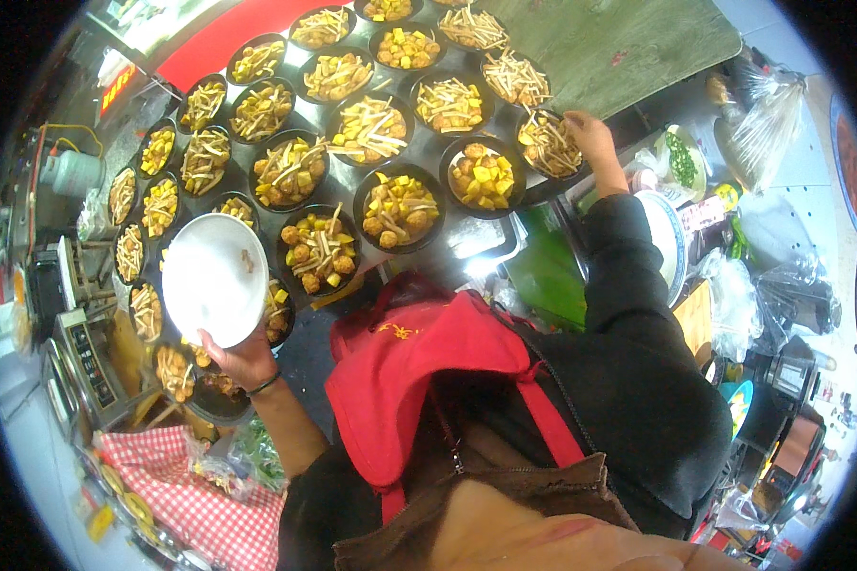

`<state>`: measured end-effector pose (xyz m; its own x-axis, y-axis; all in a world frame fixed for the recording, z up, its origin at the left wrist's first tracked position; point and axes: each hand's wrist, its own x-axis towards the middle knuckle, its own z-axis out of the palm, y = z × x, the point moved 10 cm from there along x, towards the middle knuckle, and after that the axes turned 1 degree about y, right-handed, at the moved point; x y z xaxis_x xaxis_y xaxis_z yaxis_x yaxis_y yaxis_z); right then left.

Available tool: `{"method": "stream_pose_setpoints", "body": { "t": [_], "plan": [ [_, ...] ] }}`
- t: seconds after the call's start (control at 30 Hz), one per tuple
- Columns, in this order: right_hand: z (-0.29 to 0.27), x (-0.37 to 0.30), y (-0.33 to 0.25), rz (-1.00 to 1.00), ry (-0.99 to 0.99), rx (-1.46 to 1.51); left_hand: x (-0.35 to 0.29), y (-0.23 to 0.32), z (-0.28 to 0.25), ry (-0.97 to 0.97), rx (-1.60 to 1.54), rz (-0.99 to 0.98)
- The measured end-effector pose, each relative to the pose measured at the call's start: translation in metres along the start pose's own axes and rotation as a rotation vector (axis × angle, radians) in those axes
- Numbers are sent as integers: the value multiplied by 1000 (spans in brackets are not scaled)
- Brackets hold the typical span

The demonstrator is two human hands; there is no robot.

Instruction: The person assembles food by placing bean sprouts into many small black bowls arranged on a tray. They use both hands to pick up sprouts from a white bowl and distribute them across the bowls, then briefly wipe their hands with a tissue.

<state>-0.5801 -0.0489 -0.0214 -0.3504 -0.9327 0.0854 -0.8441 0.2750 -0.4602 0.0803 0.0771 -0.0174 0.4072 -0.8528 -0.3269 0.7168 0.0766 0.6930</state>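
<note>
Nearest the camera hung my red apron (419,381) over a black jacket. My left hand (243,360) gripped the near rim of a white bowl (214,278), fingers closed on it, holding it tilted above black bowls of food (319,249) at the left. My right hand (588,133) reached far right, fingers curled over the rim of a black bowl of pale strips (548,145). A red-checked cloth (195,495) lay near left.

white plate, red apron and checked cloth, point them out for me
white plate (214,276), head view, middle of its face
red apron (419,371), head view, the bib
checked cloth (195,504), head view, a flat part
</note>
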Motion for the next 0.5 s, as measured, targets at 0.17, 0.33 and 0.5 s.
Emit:
{"method": "stream_pose_setpoints", "body": {
  "t": [0.17, 0.33, 0.5],
  "plan": [
    [18, -14, -8, -90, -56, -51, -1, -3, -1, 12, -16, -37],
    [15, -17, -17, -24, -199, 69, -5, -2, -2, 41, 32, -13],
    [-3, 16, -39, -13, -48, -34, -4, -3, -8, 80, 45, -5]
  ]
}}
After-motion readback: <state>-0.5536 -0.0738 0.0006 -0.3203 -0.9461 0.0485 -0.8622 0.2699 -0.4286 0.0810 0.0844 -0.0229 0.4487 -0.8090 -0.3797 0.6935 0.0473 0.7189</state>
